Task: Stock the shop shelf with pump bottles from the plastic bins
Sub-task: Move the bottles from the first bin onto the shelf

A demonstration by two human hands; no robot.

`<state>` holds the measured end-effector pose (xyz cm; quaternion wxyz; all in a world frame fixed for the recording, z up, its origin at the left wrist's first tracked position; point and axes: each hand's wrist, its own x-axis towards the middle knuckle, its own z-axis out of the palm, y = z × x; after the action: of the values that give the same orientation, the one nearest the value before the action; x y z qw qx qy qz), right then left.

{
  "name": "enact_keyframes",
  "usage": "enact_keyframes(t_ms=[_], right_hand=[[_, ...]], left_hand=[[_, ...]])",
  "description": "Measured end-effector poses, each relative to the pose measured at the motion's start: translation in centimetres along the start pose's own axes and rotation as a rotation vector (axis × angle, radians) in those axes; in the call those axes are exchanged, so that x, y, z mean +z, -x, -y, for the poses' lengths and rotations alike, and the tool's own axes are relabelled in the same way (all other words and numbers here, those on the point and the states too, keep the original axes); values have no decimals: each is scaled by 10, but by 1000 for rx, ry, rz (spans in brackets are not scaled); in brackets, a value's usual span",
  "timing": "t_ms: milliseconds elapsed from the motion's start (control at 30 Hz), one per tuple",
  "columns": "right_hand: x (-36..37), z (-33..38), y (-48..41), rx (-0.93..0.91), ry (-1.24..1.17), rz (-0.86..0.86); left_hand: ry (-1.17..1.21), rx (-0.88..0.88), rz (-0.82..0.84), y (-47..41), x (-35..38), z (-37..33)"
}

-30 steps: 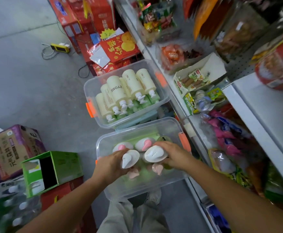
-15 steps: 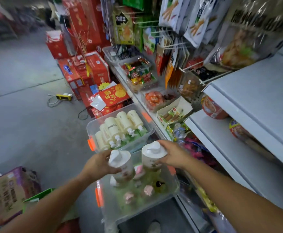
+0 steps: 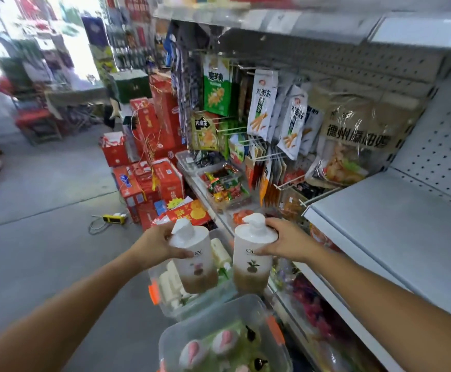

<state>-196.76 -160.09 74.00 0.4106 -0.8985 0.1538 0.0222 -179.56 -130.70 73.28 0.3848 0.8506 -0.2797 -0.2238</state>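
Up in the air, both arms stretch forward side by side, each carrying a pump bottle. The left hand (image 3: 156,244) grips the shoulder of the left bottle (image 3: 194,267), thumb lying across the front label, and the bottle tilts a little. The right hand (image 3: 286,241) clamps the right bottle (image 3: 251,261) just under its white cap, thumb low on the front; it stands nearly upright. Both bottles hang apart from each other above the far bin (image 3: 181,310) of cream bottles. The near bin (image 3: 213,315) sits below, holding pink-pumped bottles. The grey shelf (image 3: 396,224) lies to the right.
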Motion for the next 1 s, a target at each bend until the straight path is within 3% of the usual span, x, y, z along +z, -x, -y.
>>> enact_keyframes(t_ms=[167,433,1000], right_hand=[[-31,29,-11,0,13,-115],[-65,56,-16,100,-115,-312],[-123,93,72,273,-245,-753]], left_hand=[[167,71,10,-28,-33,-35],[446,176,190,-89,-48,-74],[539,437,546,-141,-36,-169]])
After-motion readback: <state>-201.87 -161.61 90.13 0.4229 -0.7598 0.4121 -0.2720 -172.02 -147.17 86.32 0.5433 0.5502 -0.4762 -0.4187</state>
